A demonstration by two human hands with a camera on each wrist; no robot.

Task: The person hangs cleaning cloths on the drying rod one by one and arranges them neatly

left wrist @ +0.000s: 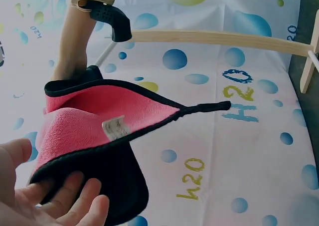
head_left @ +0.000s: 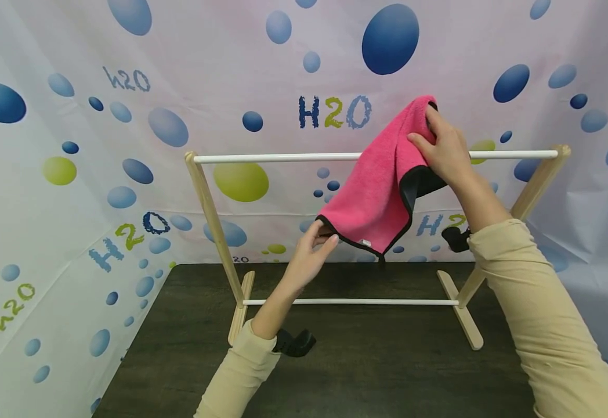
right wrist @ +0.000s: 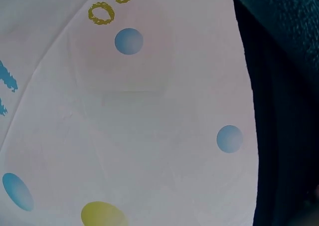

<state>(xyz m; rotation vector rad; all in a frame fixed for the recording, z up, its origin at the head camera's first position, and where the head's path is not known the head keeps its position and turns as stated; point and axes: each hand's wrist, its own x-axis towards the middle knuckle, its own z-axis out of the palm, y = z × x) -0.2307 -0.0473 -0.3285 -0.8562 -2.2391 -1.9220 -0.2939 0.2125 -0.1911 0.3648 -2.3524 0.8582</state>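
A pink towel (head_left: 372,180) with black edging hangs slanted at the top rail of a rack, overlapping the rail in the head view. My right hand (head_left: 445,148) pinches its upper corner, above the rail. At the lower left corner is my left hand (head_left: 309,255), its fingers behind the cloth and its thumb apart from it. In the left wrist view, the fingers (left wrist: 67,198) lie loosely against the dark underside, near a white label (left wrist: 115,128) and a black hanging loop (left wrist: 207,107). Dark cloth (right wrist: 279,111) fills the right side of the right wrist view.
The rack has a white top rail (head_left: 278,157), a white lower rail (head_left: 366,302) and wooden side posts (head_left: 212,226). It stands on a dark wooden table (head_left: 366,360). Behind hangs a white curtain (head_left: 189,75) printed with coloured bubbles and lettering.
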